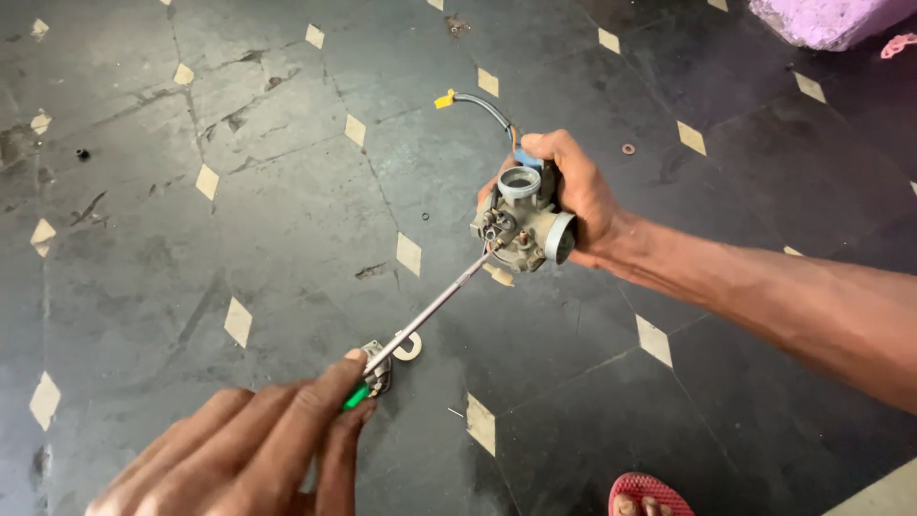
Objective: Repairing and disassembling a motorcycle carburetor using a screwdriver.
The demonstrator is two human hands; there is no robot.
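Above a dark tiled floor (287, 191), the right hand (573, 196) grips a metal carburetor (523, 222). The left hand (258, 449), lower left, pinches a green-handled screwdriver (430, 311), its tip touching the carburetor.

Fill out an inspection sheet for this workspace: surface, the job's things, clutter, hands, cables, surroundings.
Surface: dark tiled floor with pale diamond insets, worn and stained.
Job's things: metal carburetor held above the floor; screwdriver with green handle, its tip at the carburetor's side.
Clutter: flat metal part and pale ring on the floor under the screwdriver; small washer; small dark bit far left.
Hands: right hand grips the carburetor; left hand holds the screwdriver handle.
Cables: grey wire with yellow end rising from the carburetor.
Surroundings: purple object top right; red sandal at the bottom edge.
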